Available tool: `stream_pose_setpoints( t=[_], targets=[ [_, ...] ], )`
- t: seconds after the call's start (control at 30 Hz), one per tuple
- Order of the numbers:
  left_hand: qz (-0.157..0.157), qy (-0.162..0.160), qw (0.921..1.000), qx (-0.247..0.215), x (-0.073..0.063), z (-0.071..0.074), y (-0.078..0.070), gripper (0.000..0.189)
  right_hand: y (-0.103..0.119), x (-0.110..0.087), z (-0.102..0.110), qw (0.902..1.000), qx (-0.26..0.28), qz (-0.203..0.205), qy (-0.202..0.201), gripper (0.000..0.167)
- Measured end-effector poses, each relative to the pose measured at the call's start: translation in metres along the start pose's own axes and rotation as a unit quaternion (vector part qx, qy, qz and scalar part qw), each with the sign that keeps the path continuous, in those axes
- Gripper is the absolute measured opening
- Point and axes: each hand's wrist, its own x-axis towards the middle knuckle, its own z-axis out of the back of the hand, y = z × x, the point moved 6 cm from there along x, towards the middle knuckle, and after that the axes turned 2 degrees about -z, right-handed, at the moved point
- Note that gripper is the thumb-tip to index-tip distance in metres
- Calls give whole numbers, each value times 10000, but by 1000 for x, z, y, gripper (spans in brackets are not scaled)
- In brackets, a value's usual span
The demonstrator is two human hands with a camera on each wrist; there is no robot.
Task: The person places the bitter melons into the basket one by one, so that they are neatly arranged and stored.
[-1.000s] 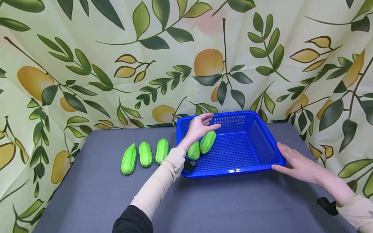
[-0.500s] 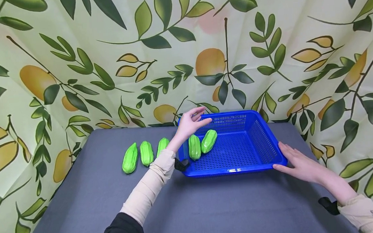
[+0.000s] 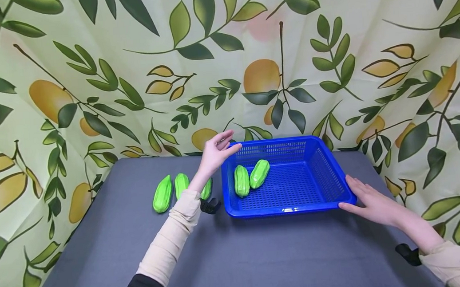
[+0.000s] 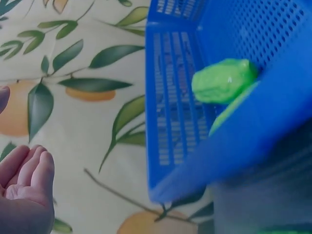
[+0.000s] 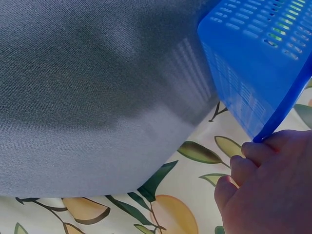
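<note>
My left hand (image 3: 214, 153) hovers with nothing in it near the back left corner of the blue plastic basket (image 3: 286, 210), its fingers extended and thumb apart. In the left wrist view its fingers (image 4: 43, 170) are free of any object. My right hand (image 3: 372, 202) grips the basket's front right corner, thumb at the front rim and fingers along the right rim. Inside the basket, at its left end, lie two ridged green gourd-like vegetables, one upright (image 3: 241, 181) and one slanted (image 3: 259, 174). Three similar green vegetables (image 3: 163, 194) lie in a row on the table, the rightmost partly hidden by my left wrist.
A grey cloth covers the table (image 3: 286, 255). Behind and beside it hangs a curtain (image 3: 224, 64) printed with leaves and fruit. The basket stands close to the back edge, and my left forearm crosses in front of the vegetable row.
My left hand has moved left from over the basket to beyond its left rim, uncovering both vegetables inside. My right hand stays at the basket's corner.
</note>
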Motion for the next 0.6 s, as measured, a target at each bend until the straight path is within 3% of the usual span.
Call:
stream_pose_setpoints(
  t=[0.23,0.43,0.6],
  targets=[
    [129,-520,9984,-201,-9,39,7,54,-2,0,-1,10000,15,-25,-10,95],
    [299,-797,9964,49,-29,68,18,55,-3,2,-3,10000,10,7,2,95],
    [482,-1007,9932,322,-45,88,36,57,-2,2,-4,10000,44,23,-9,94]
  ],
)
